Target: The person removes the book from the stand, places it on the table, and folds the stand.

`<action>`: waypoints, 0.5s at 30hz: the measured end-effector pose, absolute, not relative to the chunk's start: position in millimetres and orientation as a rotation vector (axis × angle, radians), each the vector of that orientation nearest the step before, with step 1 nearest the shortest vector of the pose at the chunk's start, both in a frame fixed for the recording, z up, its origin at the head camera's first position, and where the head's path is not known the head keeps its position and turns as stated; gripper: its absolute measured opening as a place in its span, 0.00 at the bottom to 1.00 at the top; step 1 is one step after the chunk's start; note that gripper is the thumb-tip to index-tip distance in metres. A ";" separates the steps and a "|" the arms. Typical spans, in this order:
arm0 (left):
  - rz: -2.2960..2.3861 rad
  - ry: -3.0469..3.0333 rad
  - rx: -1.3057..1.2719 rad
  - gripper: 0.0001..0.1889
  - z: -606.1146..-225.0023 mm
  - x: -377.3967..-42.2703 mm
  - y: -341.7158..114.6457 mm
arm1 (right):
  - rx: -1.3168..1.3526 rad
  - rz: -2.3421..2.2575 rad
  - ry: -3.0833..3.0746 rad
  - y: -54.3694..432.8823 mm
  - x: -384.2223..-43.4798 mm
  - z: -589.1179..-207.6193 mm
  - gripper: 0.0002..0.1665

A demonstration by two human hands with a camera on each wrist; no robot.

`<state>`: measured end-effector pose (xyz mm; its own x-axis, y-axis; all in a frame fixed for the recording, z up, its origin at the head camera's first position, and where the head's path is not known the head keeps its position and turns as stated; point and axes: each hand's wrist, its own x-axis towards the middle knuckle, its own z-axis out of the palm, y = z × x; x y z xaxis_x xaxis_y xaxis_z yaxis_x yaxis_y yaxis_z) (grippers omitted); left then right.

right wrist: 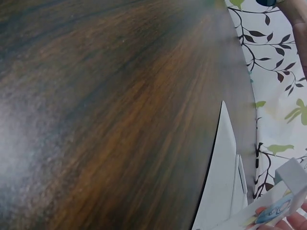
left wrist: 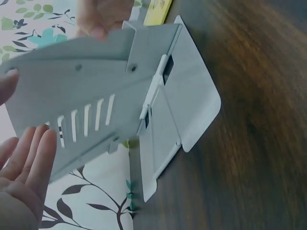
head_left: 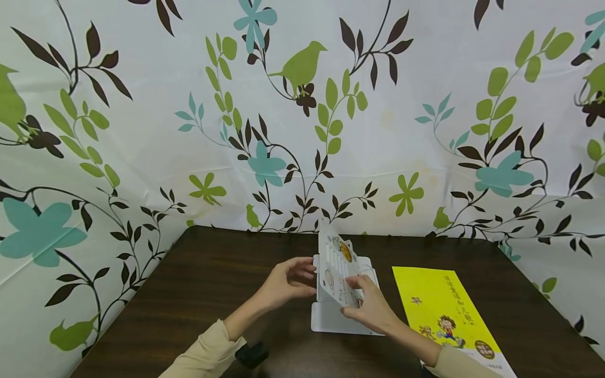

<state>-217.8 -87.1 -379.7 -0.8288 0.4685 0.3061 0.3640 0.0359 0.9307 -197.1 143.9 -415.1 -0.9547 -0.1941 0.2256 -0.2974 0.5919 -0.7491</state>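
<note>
A white metal book stand (head_left: 333, 257) stands on the dark table, its slotted, cartoon-printed panel tilted up from a flat base (head_left: 333, 317). My right hand (head_left: 373, 307) grips the panel near its lower right edge, thumb and fingers on either side of it. Beside the panel's left edge, my left hand (head_left: 285, 283) has its fingers loosely extended. From the left wrist, the panel's grey back (left wrist: 91, 76) shows, with slots and a hinged wire support (left wrist: 165, 117) joining it to the base. Only fingertips of the right hand (right wrist: 292, 223) appear in the right wrist view.
To the right of the stand lies a yellow book (head_left: 435, 299) with a cartoon child on its cover. The dark wooden table (head_left: 227, 262) meets a leaf-and-bird patterned cloth (head_left: 156, 131) behind and at both sides.
</note>
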 end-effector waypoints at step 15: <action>1.948 2.156 0.746 0.35 -379.6 -205.2 -82.3 | 0.412 1.084 -2.776 133.9 -198.7 -417.2 0.33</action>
<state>-205.2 -82.3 -379.6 -0.8668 0.4475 0.2199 0.2639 0.0376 0.9638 -198.7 133.9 -417.2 -0.9539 -0.2037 0.2206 -0.2993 0.7043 -0.6437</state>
